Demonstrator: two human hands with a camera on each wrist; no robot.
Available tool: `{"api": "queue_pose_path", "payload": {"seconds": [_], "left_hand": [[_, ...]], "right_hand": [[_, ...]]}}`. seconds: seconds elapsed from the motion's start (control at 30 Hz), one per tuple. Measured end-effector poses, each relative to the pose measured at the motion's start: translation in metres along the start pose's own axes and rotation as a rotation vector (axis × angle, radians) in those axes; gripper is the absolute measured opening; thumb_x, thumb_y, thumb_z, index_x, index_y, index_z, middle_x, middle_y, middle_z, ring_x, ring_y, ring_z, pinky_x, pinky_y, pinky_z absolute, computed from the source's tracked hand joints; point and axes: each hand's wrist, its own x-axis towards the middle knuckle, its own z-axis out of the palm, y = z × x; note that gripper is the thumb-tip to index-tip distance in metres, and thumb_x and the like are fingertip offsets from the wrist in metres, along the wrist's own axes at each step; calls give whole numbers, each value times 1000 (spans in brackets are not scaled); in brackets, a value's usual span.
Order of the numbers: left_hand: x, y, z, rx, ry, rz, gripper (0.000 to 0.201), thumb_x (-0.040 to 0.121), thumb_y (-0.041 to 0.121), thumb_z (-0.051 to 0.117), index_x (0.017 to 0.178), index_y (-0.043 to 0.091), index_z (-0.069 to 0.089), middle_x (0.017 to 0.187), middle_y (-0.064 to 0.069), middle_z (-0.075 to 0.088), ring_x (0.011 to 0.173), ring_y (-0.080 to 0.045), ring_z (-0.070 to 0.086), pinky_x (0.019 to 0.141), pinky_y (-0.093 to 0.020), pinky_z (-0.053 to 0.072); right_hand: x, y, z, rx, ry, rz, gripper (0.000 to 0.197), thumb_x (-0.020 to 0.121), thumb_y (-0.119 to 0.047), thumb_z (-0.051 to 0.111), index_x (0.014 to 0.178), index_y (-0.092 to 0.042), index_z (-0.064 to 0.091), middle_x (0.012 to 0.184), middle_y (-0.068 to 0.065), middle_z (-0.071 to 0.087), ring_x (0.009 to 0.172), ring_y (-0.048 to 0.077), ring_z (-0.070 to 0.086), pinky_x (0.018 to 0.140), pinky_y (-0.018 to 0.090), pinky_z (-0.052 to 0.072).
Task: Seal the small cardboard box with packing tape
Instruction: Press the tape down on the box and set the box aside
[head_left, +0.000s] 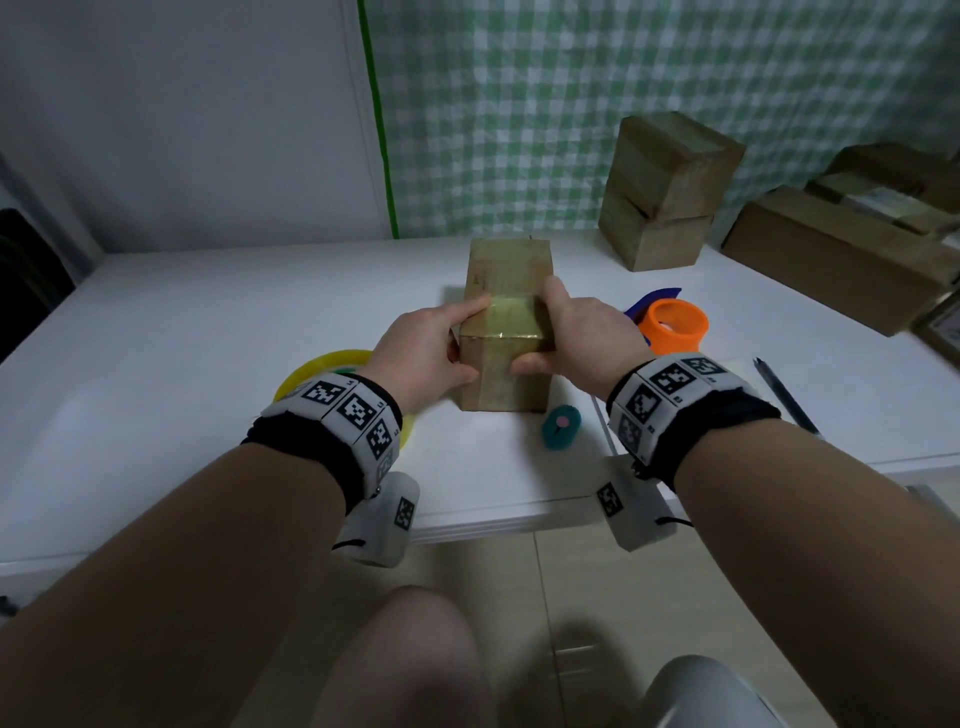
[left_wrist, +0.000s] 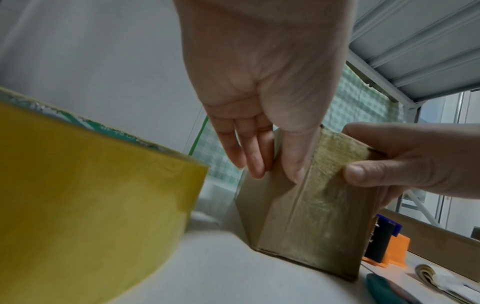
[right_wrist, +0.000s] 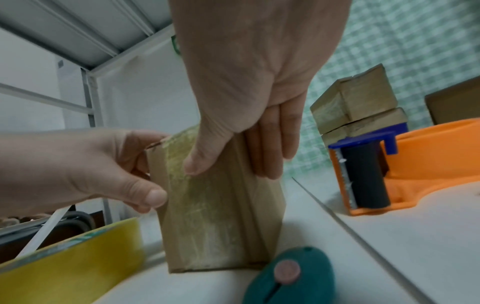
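While it stands on the white table (head_left: 208, 322), the small cardboard box (head_left: 506, 332) is gripped at its near top end: left hand (head_left: 423, 348) at 9 o'clock, right hand (head_left: 582, 338) at 3 o'clock, thumbs on the taped near face, fingers laid along the sides. Yellow tape roll (head_left: 306, 374) at 8 o'clock; orange dispenser (head_left: 675, 325) at 3 o'clock.

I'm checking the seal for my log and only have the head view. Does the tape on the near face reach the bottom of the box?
Observer: Yes. In the left wrist view the tape strip runs down the small cardboard box to its bottom edge.
Operator: And the left fingers?
Observer: The left hand lays its fingers straight along the box's side.
Operator: What's at the dispenser's blue end?
Observer: In the right wrist view the orange dispenser shows a toothed blade and a black roller.
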Motion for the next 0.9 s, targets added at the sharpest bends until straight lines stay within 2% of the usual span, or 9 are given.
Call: {"api": "queue_pose_path", "payload": {"seconds": [0.13,0.23,0.3,0.37,0.43,0.5,0.67,0.77,0.9], "left_hand": [[-2,3,-2,-38,-27,-30,80,74,12,75,141,37,40,77,6,56,72,-13,53,77,-24,46],[-3,7,-9,-182,-93,-100,76,79,9,70,142,37,39,68,4,53,65,-12,51,70,-23,45],[-5,10,-15,-310,-154,-171,78,81,4,65,145,37,33,75,-7,58,69,-20,53,71,-33,48],[-8,11,-20,-412,-188,-248,82,83,-1,59,148,35,23,89,-11,65,80,-27,59,69,-34,48],[-10,10,-21,-487,-205,-312,77,86,-4,53,149,28,23,100,-6,67,97,-24,62,67,-29,49],[-11,8,-21,-523,-241,-335,67,87,-7,48,146,24,36,101,1,65,105,-19,59,68,-26,49],[-2,4,-23,-550,-294,-331,60,87,-5,51,139,25,46,124,-4,63,107,-17,56,74,-27,48],[10,2,-26,-502,-281,-315,56,88,-2,48,138,25,47,120,-6,65,102,-19,56,72,-25,49],[30,-4,-26,-507,-184,-351,45,90,6,50,133,22,52,117,-9,67,91,-19,58,70,-27,50]], "right_hand": [[-5,9,-9,101,-24,-21,57,84,-48,63,122,-11,41,98,11,61,96,31,60,78,39,49],[-10,6,-12,106,-9,-4,67,83,-63,51,129,-15,42,108,10,65,94,26,61,80,41,53],[-10,-3,-12,52,15,18,79,75,-74,49,125,-14,44,106,8,66,88,24,61,73,36,51],[-10,-14,-10,4,65,70,92,64,-85,46,121,-12,45,102,7,66,90,27,64,67,34,47],[-9,-23,-6,4,120,131,111,47,-96,37,117,-10,44,100,8,67,90,29,65,64,34,45],[-6,-30,0,2,140,210,120,37,-100,35,116,-10,44,105,12,63,93,30,64,68,36,47],[11,-35,9,28,131,338,94,59,-77,57,124,-11,39,120,15,49,111,34,51,78,40,44],[26,-28,2,142,167,322,84,69,-60,60,135,-17,31,125,17,43,118,36,43,80,40,40],[57,-6,-13,246,296,333,87,71,-51,61,143,-23,22,128,22,40,122,38,38,96,43,39]]}}
